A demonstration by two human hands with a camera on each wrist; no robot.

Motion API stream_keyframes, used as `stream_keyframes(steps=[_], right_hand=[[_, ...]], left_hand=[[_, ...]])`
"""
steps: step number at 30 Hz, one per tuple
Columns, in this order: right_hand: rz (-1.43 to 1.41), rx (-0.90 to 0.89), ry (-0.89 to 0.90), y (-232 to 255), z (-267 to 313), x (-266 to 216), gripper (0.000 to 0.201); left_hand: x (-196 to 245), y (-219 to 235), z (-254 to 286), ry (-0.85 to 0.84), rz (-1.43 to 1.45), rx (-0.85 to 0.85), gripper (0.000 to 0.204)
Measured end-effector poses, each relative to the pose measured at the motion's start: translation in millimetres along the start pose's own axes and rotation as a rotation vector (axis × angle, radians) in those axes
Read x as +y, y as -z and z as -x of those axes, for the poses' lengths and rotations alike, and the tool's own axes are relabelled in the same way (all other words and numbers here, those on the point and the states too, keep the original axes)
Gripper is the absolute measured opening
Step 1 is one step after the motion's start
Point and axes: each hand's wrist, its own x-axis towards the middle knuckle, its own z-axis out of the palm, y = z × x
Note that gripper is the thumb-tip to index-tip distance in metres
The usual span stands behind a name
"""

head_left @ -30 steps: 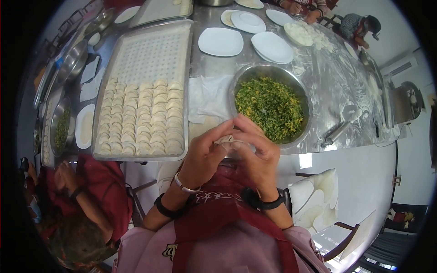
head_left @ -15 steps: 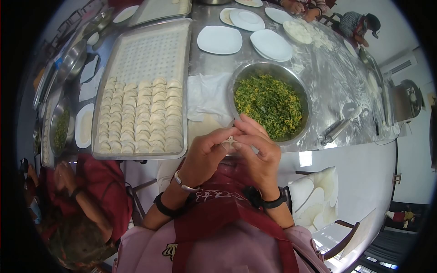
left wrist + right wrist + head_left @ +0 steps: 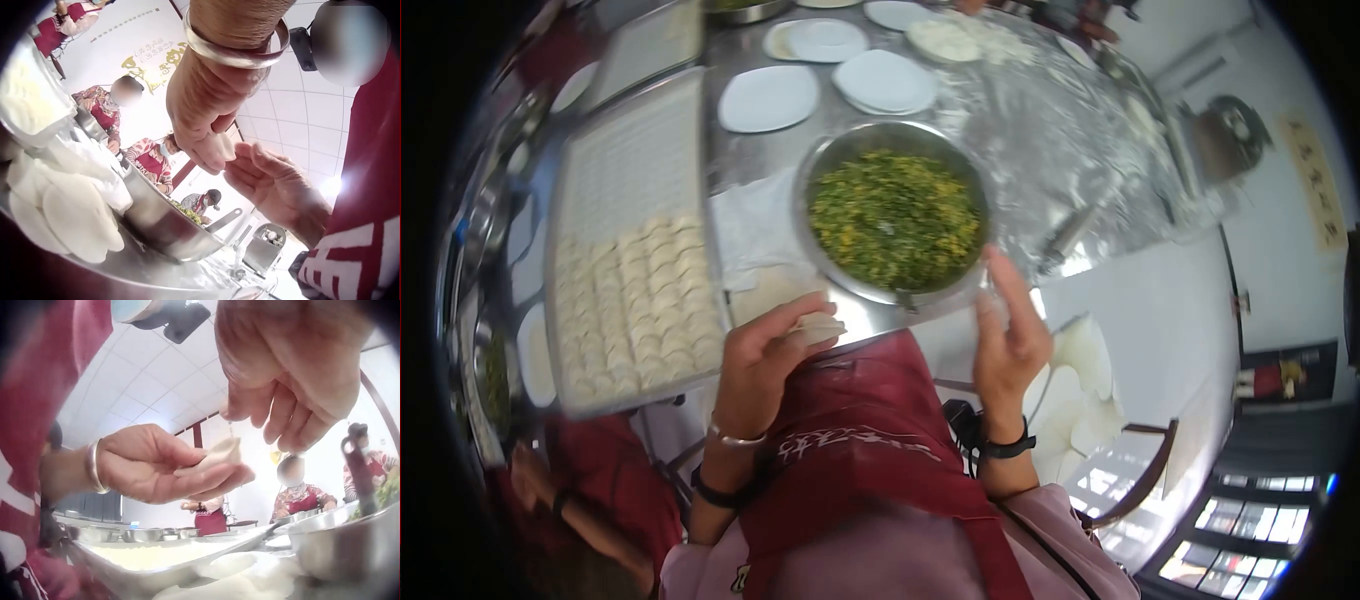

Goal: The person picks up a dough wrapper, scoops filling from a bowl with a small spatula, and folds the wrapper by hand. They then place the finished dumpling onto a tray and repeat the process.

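In the head view my left hand [image 3: 760, 355] holds a folded white dumpling [image 3: 818, 326] between thumb and fingers, over the table's front edge. The right wrist view shows the dumpling [image 3: 215, 459] lying along the left fingers with the thumb against it. My right hand [image 3: 1010, 345] is apart from it, fingers loosely extended and holding nothing, just right of a steel bowl [image 3: 808, 235] of chopped green and yellow filling [image 3: 890, 215]. Round dough wrappers [image 3: 75, 215] lie piled beside the bowl in the left wrist view.
A big tray [image 3: 630, 150] with rows of dumplings [image 3: 640, 310] stands on the left. White plates [image 3: 768, 98] lie behind the bowl, and a metal tool [image 3: 1068, 240] rests on the floury table at right. A handle [image 3: 905, 299] sticks over the bowl's near rim. Other people work around.
Both hands were together pinching the dumpling's edge. Now they have parted: the left keeps the dumpling, and the right has let go and moved right. The head view has turned rightward.
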Motion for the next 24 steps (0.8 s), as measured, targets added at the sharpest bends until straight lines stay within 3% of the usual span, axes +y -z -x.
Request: stream_keyframes(steps=[2, 6, 8, 9, 10, 11, 12, 14, 15, 18, 22, 23, 24], right_hand=[[0.118, 0.178, -0.169, 25.5, 2.1, 37.3, 0.036], [0.357, 0.049, -0.436, 32.6, 30.4, 147.2, 0.03], [0.466, 0.033, -0.232, 16.1, 51.0, 198.2, 0.036], [0.322, -0.172, -0.391, 19.6, 37.4, 185.1, 0.042], [0.428, -0.216, -0.271, 13.0, 40.0, 200.1, 0.049], [0.497, 0.005, 0.067, -5.3, 53.6, 236.8, 0.054], [0.487, -0.018, -0.027, -19.6, 54.0, 257.7, 0.059], [0.559, 0.005, -0.157, -40.7, 45.2, 266.3, 0.063], [0.564, 0.095, -0.146, -48.9, 41.8, 270.2, 0.062], [0.464, 0.106, -0.153, -45.0, 15.1, 252.3, 0.054], [0.372, 0.086, -0.031, -25.2, 9.0, 241.3, 0.051], [0.316, 0.091, -0.092, -22.9, 11.4, 236.9, 0.041], [0.281, 0.089, -0.111, -15.8, 18.0, 234.4, 0.039]], left_hand=[[-2.8, -6.7, -3.0, 0.028, 0.032, -0.008, 0.04], [-6.3, -22.1, -8.4, 0.079, 0.063, -0.029, 0.04], [-7.8, -27.6, -11.1, 0.09, 0.081, -0.03, 0.039], [-8.9, -29.7, -11.1, 0.1, 0.088, -0.035, 0.038], [-9.9, -31.1, -11.2, 0.098, 0.069, -0.02, 0.038], [-10.9, -32.1, -12.2, 0.094, 0.054, -0.021, 0.039], [-12.3, -34.7, -16.0, 0.09, 0.044, -0.041, 0.039], [-17.6, -32.7, -23.3, 0.0, -0.176, -0.1, 0.04], [-24.9, -31.6, -28.9, 0.064, -0.202, -0.019, 0.043], [-3.6, -30.9, -23.2, 0.046, -0.344, -0.187, 0.041], [14.8, -55.5, -18.1, 0.16, -0.023, -0.084, 0.023], [12.9, -57.5, -14.4, 0.2, 0.055, -0.032, 0.022], [7.1, -57.8, -5.4, 0.091, -0.088, -0.109, 0.024]])
